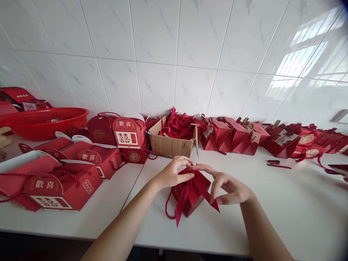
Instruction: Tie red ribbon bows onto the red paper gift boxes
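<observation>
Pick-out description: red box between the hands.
On the white table, find the brown cardboard box heaped with red ribbon. The red box is nearer the camera, between the left hand and right hand. Unlike the boxes grouped either side, it sits alone, two broad ribbon tails trailing from its top.

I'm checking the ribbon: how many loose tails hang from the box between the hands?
2: the left tail hangs down over the box; the right tail slants toward the right hand. More may hide.

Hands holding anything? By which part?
Right hand pinches the red ribbon near one free end. Left hand is at the top of the red box, by the ribbon; whether it grips there can't be told.
</observation>
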A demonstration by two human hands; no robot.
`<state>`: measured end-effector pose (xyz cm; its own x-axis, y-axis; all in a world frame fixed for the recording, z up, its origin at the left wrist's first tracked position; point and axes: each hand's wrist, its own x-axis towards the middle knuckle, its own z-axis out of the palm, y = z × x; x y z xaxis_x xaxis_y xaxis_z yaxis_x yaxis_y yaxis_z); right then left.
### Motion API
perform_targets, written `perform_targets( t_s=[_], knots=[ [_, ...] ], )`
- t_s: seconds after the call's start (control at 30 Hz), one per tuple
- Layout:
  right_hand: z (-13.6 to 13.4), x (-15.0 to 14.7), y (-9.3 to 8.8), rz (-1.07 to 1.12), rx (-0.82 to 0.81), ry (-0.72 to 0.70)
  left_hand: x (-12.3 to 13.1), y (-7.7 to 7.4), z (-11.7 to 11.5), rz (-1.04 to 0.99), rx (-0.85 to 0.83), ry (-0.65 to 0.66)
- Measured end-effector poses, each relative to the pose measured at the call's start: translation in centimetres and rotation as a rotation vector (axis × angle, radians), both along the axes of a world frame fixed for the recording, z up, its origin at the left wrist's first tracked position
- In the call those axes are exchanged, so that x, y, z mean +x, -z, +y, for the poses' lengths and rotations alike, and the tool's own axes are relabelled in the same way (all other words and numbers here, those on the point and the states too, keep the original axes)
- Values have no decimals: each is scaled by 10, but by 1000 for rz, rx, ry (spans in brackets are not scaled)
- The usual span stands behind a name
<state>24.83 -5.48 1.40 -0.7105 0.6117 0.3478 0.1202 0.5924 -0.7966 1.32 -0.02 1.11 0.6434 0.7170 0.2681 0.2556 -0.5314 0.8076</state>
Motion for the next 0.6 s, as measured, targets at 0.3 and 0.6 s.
perform_targets(
  t_s=[0.3,0.6],
  knots=[
    [12,-9,18,329,-150,443,-3,-7,2,-48,-131,-27],
    [10,-29,20,175,-21,480,-7,-3,8,-84,-43,76]
  ],
)
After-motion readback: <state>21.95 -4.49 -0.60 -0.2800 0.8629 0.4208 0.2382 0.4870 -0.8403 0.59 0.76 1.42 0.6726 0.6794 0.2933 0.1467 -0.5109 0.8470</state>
